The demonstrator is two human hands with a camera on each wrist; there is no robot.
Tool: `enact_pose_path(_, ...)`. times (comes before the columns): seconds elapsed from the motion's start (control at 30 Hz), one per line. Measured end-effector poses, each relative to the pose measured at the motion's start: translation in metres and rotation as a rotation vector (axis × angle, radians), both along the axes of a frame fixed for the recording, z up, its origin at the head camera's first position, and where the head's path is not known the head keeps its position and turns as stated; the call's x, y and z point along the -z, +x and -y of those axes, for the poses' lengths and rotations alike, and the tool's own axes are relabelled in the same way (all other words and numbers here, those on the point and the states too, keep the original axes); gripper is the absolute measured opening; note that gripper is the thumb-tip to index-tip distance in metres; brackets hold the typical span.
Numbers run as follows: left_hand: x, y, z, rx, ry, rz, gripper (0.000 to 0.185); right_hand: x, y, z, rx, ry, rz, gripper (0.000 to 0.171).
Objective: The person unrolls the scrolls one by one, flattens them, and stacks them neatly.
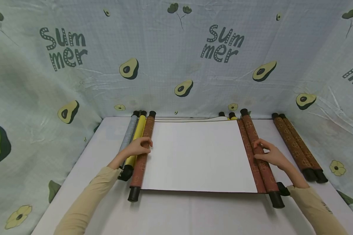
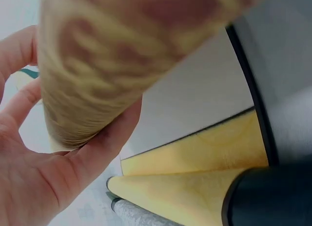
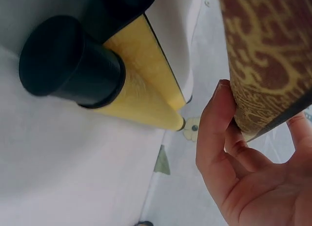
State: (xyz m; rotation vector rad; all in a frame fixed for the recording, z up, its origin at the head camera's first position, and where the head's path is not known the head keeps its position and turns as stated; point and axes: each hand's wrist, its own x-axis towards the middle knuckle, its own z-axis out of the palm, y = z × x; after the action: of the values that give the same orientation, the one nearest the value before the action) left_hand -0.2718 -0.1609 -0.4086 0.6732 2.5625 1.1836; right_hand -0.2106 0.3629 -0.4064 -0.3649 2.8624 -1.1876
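A scroll lies unrolled on the white table [image 1: 194, 212], its blank white sheet [image 1: 198, 156] stretched between two brown patterned rollers. My left hand [image 1: 142, 146] grips the left roller [image 1: 141, 163], fingers [image 2: 97, 148] curled round it [image 2: 122, 55] in the left wrist view. My right hand [image 1: 263, 153] grips the right roller [image 1: 264, 173]; the right wrist view shows thumb and fingers [image 3: 219, 133] cupping it [image 3: 268, 55]. Both rollers have black end caps.
A yellow scroll [image 1: 136, 140] and a grey one [image 1: 128, 132] lie left of the left roller, the yellow one [image 2: 195, 158] close by my palm. Two rolled brown scrolls [image 1: 297, 147] lie at the right. Avocado-print cloth walls [image 1: 176, 65] enclose the table.
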Motion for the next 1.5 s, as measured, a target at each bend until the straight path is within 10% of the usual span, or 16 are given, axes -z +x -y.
enact_pose_path(0.2,0.0,0.0,0.001,-0.019,0.006,0.044,0.006,-0.001,0.001,-0.001,0.004,-0.006,-0.001,0.029)
enact_pose_path(0.47,0.006,-0.004,0.005,0.0,-0.014,-0.082,0.015,-0.001,0.002,-0.003,0.012,0.002,-0.002,0.03)
enact_pose_path(1.5,0.0,-0.007,0.015,0.014,-0.031,0.018,0.006,-0.003,0.009,-0.016,0.007,-0.022,-0.02,0.029)
